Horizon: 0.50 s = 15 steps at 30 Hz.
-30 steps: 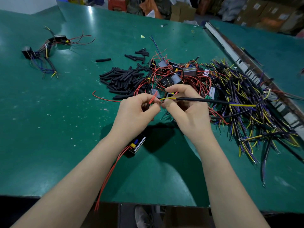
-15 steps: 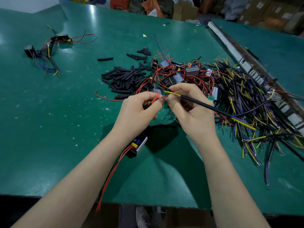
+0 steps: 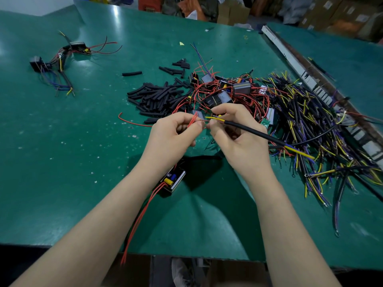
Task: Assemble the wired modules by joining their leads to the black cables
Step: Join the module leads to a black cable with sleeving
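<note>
Just above the frame's centre, red lead [image 3: 193, 119] pinched between thumb and forefinger of left hand [image 3: 173, 137], its bare tip meeting the stripped end from black cable [image 3: 256, 134] at the gap between both hands. Black cable gripped by right hand [image 3: 241, 139], thumb and curled fingers closed round its near end, sheath running over the knuckles toward centre right, yellow wire [image 3: 214, 118] sticking out leftward above the join. Both hands raised off the counter [image 3: 62, 162], knuckles up, fingertips facing each other, nearly touching; both forearms bare, rising from the lower corners and converging toward the middle. Below the left wrist, a small module [image 3: 174, 179] lying on the counter with yellow and blue parts showing, red wires [image 3: 141, 216] trailing from it down toward the near edge at lower centre. Beyond the hands, at upper centre, a heap of modules tangled in red leads [image 3: 223, 94]; to its left a pile of short black sleeve pieces [image 3: 155, 96], a few strays [image 3: 131, 73] scattered further up. At right, a wide heap of black cables [image 3: 310, 125] with yellow and purple ends, spreading to the right edge. At upper left, well apart, a small cluster of wired assemblies [image 3: 60, 61]. Along the upper right, a pale rail [image 3: 290, 56] running diagonally across the counter.
</note>
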### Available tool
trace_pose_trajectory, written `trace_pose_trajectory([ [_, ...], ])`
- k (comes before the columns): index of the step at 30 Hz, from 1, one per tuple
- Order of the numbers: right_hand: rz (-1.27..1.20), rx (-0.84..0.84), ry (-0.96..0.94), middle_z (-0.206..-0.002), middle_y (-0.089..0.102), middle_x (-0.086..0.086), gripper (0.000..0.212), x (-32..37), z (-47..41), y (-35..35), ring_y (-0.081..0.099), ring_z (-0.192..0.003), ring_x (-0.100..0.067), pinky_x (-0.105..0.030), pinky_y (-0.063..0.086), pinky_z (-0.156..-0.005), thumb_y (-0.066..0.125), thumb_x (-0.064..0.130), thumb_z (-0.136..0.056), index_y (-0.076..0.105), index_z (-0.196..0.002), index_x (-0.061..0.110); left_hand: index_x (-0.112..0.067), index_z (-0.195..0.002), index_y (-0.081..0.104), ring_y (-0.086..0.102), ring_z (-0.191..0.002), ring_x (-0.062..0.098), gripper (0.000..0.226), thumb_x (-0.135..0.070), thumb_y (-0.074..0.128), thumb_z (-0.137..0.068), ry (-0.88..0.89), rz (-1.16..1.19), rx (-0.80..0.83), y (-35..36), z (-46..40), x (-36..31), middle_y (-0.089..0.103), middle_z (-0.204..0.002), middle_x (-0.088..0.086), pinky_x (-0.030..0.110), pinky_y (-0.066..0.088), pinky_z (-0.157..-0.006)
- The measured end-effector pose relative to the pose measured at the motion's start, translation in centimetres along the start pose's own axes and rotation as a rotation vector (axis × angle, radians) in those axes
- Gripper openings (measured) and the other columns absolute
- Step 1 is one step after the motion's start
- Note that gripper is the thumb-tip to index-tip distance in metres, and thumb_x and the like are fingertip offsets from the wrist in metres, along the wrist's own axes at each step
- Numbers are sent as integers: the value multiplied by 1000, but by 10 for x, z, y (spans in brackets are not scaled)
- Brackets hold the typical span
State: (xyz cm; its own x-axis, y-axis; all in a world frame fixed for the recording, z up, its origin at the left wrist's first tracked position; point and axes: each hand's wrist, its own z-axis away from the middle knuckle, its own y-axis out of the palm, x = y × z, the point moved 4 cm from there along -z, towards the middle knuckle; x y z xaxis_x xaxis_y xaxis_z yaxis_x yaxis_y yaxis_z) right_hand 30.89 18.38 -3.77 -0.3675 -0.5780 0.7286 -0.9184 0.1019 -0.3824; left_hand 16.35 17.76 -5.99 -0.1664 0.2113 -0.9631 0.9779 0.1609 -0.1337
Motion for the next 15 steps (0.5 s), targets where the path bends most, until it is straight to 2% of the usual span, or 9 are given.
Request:
trace_pose_trajectory([
  [4, 32, 8, -8, -70, 59, 14, 23, 0, 0, 1, 53, -61, -6, -19, 43, -62, 65, 8, -84, 63, -102, 23, -27, -71, 64, 50, -47, 1, 20, -15, 63, -88, -20, -37, -9, 0, 0, 2, 51, -46, -11, 21, 41, -55],
  [8, -34, 0, 29, -75, 64, 9, 31, 0, -1, 0, 61, -70, -12, -31, 51, -68, 63, 8, -82, 58, -102, 32, -25, -71, 65, 52, -47, 0, 17, -18, 63, -86, -18, -73, -7, 1, 0, 2, 52, -48, -9, 24, 42, -58],
  [10, -46, -6, 44, -73, 63, 12, 34, -1, -1, 0, 60, -70, -12, -29, 50, -67, 64, 7, -81, 57, -102, 33, -27, -69, 65, 53, -47, 1, 14, -22, 63, -82, -9, -110, -11, 1, 1, 0, 52, -49, -7, 25, 43, -60],
  [12, -52, -3, 51, -71, 61, 15, 37, -1, -1, 1, 59, -68, -11, -24, 48, -65, 64, 6, -81, 56, -101, 36, -29, -68, 65, 56, -49, 11, 10, -28, 60, -77, 6, -174, -35, -1, 2, -2, 55, -50, -6, 27, 47, -61],
  [15, -73, -1, 64, -70, 61, 14, 43, -1, -2, 1, 59, -68, -10, -21, 46, -65, 64, 5, -78, 53, -98, 41, -27, -68, 66, 60, -64, 29, 11, -33, 57, -71, 15, -242, -70, -3, 2, -5, 59, -55, 5, 37, 52, -72],
])
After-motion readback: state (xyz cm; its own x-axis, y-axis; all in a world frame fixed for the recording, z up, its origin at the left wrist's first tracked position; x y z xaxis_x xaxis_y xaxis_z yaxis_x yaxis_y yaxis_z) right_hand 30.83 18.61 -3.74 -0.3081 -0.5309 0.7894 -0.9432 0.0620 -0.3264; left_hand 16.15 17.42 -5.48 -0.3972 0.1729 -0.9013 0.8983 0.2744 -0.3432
